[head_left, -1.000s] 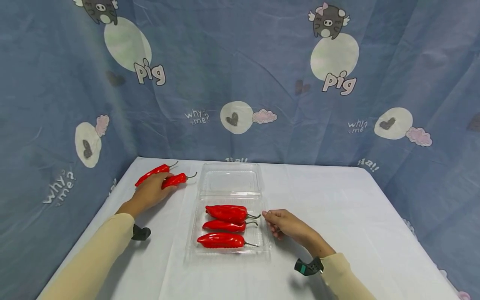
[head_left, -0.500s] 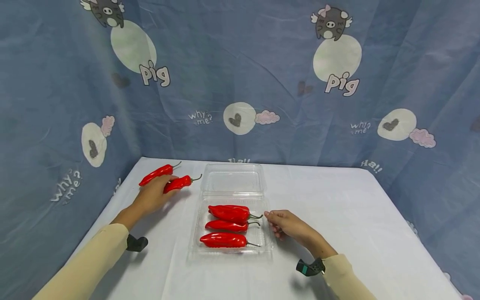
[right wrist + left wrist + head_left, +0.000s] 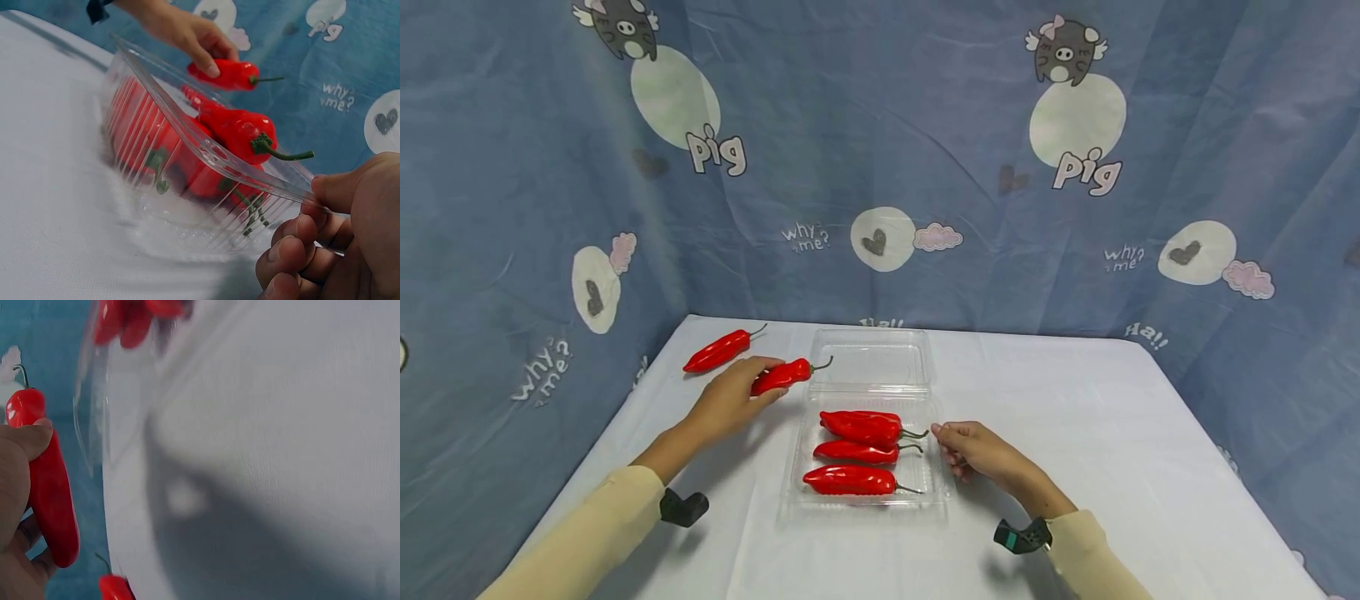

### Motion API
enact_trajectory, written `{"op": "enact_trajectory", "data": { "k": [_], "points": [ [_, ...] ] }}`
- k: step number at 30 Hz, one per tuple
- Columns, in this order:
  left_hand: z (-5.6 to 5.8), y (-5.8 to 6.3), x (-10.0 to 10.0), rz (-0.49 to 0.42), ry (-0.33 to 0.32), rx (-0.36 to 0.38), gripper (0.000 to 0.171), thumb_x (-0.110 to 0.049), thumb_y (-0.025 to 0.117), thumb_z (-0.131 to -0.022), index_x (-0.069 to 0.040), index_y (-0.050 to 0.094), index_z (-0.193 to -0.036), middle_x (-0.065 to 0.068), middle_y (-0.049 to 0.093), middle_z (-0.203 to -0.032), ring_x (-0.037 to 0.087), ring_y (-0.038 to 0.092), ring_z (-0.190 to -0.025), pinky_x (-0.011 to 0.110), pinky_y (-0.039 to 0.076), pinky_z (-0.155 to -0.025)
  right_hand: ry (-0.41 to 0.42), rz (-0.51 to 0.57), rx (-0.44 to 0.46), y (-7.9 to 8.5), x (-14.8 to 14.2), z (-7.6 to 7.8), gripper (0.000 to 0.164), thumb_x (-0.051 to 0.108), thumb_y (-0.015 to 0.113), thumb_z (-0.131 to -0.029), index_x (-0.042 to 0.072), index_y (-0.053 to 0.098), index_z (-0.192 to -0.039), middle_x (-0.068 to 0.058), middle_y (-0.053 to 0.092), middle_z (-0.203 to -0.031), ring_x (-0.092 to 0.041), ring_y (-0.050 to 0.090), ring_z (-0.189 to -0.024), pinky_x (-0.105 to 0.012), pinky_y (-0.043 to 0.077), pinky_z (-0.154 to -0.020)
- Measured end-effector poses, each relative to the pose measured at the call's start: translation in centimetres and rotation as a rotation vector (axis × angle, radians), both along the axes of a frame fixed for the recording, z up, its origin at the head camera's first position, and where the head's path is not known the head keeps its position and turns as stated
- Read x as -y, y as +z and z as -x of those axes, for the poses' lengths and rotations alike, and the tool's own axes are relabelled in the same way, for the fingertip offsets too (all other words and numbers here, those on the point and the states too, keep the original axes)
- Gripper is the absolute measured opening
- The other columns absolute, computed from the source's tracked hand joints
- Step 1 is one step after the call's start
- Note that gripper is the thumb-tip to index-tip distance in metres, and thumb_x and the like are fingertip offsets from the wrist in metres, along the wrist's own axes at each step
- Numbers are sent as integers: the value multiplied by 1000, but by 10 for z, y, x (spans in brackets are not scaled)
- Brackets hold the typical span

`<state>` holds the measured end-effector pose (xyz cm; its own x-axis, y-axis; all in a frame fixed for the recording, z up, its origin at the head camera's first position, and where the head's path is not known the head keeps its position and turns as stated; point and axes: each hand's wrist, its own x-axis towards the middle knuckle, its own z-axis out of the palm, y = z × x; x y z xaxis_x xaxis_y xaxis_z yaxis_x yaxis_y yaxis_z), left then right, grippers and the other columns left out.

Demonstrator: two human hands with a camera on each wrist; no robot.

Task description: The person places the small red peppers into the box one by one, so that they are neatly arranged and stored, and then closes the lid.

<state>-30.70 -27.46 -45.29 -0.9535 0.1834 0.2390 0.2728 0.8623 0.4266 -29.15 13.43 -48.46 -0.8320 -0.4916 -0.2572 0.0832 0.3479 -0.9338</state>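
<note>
My left hand (image 3: 730, 400) grips a red chili pepper (image 3: 784, 377) with a green stem, thumb on one side and fingers on the other. In the right wrist view this pepper (image 3: 228, 75) is beyond the clear plastic container (image 3: 153, 94). My right hand (image 3: 973, 450) pinches the container's right rim between thumb and index finger, its other fingers curled below. Several more red peppers (image 3: 850, 481) lie side by side in the container's base, stems pointing right; one rests on top of others at the back. The container's lid (image 3: 868, 358) is folded back, away from me.
One more red pepper (image 3: 718, 352) lies at the table's back left corner, beyond my left hand. The table has a white cloth (image 3: 1075, 417). A blue printed curtain (image 3: 925, 150) hangs behind it and along its sides.
My left hand has moved right, carrying the pepper from beside the other loose one towards the container. My right hand stays at the container's rim. The head view has shifted slightly.
</note>
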Motion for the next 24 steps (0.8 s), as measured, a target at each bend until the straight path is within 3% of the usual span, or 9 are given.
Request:
{"op": "enact_trajectory", "data": {
  "k": [10,17,24],
  "points": [
    [-17,13,-36,-22,-81,-13,54,-32,79,-88,-15,60,-136,7,63,-129,25,59,-112,46,58,-89,-1,9,3,0,0,-1,42,41,51,-105,9,48,-78,1,47,-68,-12,46,-58,-25,39,-51],
    [-26,16,-52,-27,-126,-27,54,-29,81,-86,-17,61,-135,4,64,-127,22,61,-112,43,58,-89,-3,9,3,0,0,-1,42,40,51,-105,9,48,-77,1,47,-68,-12,46,-58,-25,39,-51],
    [-35,21,-69,-52,-164,11,57,-28,83,-85,-20,60,-136,-1,64,-124,17,61,-107,37,60,-85,-7,8,4,1,0,-2,42,41,52,-105,9,49,-77,1,48,-68,-13,46,-58,-26,39,-51]
  ]
}}
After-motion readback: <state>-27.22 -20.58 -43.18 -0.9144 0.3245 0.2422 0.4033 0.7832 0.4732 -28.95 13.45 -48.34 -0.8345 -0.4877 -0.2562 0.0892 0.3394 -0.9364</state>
